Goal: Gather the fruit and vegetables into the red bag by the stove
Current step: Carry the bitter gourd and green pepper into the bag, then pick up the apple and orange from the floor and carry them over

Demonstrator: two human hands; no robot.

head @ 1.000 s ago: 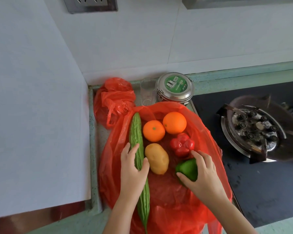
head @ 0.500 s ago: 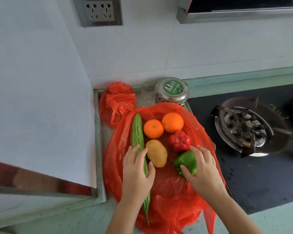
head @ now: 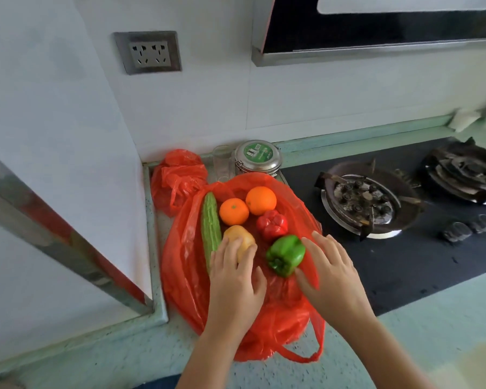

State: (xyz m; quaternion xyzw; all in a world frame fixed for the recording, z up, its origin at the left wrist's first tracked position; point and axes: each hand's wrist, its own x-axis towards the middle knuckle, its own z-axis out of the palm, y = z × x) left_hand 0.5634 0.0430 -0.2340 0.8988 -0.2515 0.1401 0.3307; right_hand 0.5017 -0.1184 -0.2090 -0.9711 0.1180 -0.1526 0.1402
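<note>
A red plastic bag (head: 180,276) lies spread on the counter left of the stove, and the produce lies on top of it. A long green bitter gourd (head: 210,220) lies along its left side. Two oranges (head: 234,211) (head: 261,200) sit at the back, with a red pepper (head: 272,224) just in front of them. My left hand (head: 236,282) rests with relaxed fingers on the potato (head: 243,237) and hides the gourd's near end. My right hand (head: 331,276) has its fingers spread, touching the right side of the green pepper (head: 285,255).
A second, crumpled red bag (head: 180,175) sits in the back corner beside a glass (head: 222,161) and a lidded metal tin (head: 257,157). Two gas burners (head: 362,200) (head: 463,172) lie to the right. A wall closes the left side; a range hood (head: 376,37) hangs above.
My left hand has shifted from the bitter gourd onto the potato. My right hand has loosened its grip on the green pepper and spread its fingers. The view has tilted upward.
</note>
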